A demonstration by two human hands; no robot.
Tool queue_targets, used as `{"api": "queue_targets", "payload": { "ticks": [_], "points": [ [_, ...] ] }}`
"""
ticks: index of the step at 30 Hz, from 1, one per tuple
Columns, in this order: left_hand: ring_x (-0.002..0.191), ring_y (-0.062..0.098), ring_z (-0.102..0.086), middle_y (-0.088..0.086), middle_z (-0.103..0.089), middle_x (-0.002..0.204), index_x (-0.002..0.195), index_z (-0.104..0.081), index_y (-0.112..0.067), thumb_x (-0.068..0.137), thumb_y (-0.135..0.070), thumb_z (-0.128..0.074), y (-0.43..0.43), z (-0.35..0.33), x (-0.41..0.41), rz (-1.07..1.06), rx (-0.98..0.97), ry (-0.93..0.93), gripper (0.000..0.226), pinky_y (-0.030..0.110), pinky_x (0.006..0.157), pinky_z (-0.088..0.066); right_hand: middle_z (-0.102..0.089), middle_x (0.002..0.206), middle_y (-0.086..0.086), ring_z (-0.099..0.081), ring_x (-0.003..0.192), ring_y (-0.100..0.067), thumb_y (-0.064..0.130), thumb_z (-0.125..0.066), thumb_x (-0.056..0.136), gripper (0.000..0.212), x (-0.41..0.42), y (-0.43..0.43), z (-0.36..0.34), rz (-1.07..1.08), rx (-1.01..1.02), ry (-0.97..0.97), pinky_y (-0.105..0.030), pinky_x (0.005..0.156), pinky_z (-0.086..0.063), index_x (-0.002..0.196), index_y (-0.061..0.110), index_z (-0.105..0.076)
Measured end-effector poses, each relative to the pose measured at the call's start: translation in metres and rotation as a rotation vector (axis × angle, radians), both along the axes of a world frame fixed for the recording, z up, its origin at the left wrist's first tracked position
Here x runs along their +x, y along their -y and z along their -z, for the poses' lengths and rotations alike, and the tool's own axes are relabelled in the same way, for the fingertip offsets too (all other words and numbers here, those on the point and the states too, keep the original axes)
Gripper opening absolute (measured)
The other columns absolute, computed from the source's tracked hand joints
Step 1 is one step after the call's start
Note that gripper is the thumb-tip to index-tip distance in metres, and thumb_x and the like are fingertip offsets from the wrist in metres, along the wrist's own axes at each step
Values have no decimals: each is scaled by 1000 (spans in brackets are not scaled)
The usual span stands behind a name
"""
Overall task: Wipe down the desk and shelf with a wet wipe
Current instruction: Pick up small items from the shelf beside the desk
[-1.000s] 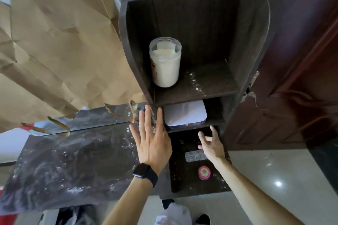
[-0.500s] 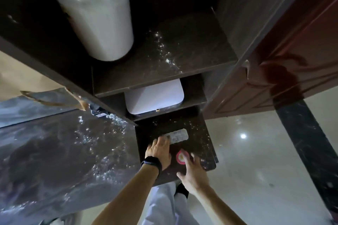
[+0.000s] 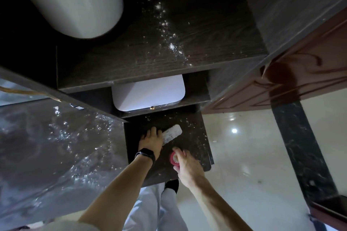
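Observation:
The dark wooden shelf (image 3: 140, 58) has white powder scattered over its upper board. Its lowest board (image 3: 191, 137) is dusted too. My left hand (image 3: 152, 139), with a black watch on the wrist, grips the left end of a silvery strip (image 3: 173, 133) lying tilted on that board. My right hand (image 3: 187, 169) pinches a small pink round thing (image 3: 173, 159) between thumb and fingers. The glossy dark desk (image 3: 56, 146) to the left carries white specks. No wet wipe shows in either hand.
A big white jar (image 3: 75, 2) stands on the upper board at the left. A flat white box (image 3: 148, 95) fills the middle slot. A reddish wooden door (image 3: 300, 73) rises at the right, above pale shiny floor (image 3: 253, 155).
My head has dropped closer into the shelf. Both hands came down from the shelf front onto the lowest board; the left took the strip, now tilted, and the right closed on the pink thing.

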State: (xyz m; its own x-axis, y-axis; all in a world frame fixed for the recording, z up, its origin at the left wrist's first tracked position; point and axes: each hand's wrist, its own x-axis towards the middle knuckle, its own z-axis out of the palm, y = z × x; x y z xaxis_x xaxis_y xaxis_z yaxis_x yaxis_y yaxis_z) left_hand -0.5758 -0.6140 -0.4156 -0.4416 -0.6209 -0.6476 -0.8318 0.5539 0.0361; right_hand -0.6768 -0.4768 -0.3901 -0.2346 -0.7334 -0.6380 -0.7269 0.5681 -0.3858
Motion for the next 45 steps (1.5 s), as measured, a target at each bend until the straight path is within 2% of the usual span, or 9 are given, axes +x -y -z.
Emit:
{"api": "queue_targets", "payload": {
  "ticks": [4,7,13,21,26,33,36,41,45],
  "points": [
    [118,31,-54,8,-50,133,128,-52,-20,101,-35,-43,-7,-18,3,-163,107,-115,32,43,95,-48,-49,142,-4,-58,123,-23,35,-61,97,62,-7,-9,-22,20,-47,6,-35,99,-52,150,35,-29],
    [101,34,-65,9,-66,111,117,-51,-24,100,-46,-40,-15,-45,15,-352,126,-237,31,40,79,-54,-53,139,-3,-59,122,-21,42,-64,94,64,-12,-16,-48,92,-72,22,-32,97,-53,148,39,-30],
    [82,34,-64,11,-67,85,92,-46,-19,98,-54,-34,-36,-99,52,-639,222,-415,38,41,76,-52,-65,126,3,-64,109,-14,48,-70,87,63,-25,-24,-106,214,-208,67,-25,93,-53,142,41,-39],
    [54,14,-54,4,-65,68,100,-55,-17,103,-43,-39,-78,-182,61,-1074,320,-799,31,25,55,-45,-68,120,9,-67,104,-8,46,-75,84,63,-50,-37,-155,197,-393,183,-28,92,-54,139,40,-46],
    [50,15,-53,8,-67,72,99,-58,-15,104,-37,-44,-86,-228,41,-1342,270,-1158,26,25,53,-45,-68,120,9,-65,103,-7,42,-77,84,63,-66,-22,-176,105,-441,177,3,77,-38,140,38,-49],
    [48,10,-50,1,-69,83,106,-55,-23,104,-42,-40,-34,-243,12,-1642,309,-1315,25,25,55,-41,-64,130,1,-63,113,-20,42,-74,87,65,-59,35,-207,-2,-581,93,-26,91,-49,144,33,-42],
    [58,11,-53,-2,-69,85,105,-54,-22,103,-42,-42,-16,-245,8,-1720,331,-1279,23,23,55,-41,-60,133,-4,-61,115,-24,42,-69,91,64,-51,67,-218,-58,-588,35,-31,91,-49,146,32,-37],
    [64,10,-58,-1,-72,93,116,-60,-7,103,-24,-42,-3,-243,9,-1869,420,-1300,28,24,56,-42,-54,138,-10,-58,119,-30,40,-63,96,64,-35,107,-233,-126,-559,-18,-37,96,-48,151,29,-30],
    [88,18,-66,9,-68,107,107,-57,-9,102,-15,-38,-2,-244,9,-2012,491,-1401,20,30,67,-50,-51,143,-13,-56,125,-31,37,-59,98,64,-26,128,-237,-165,-538,-44,-36,101,-46,153,26,-28]
  ]
}}
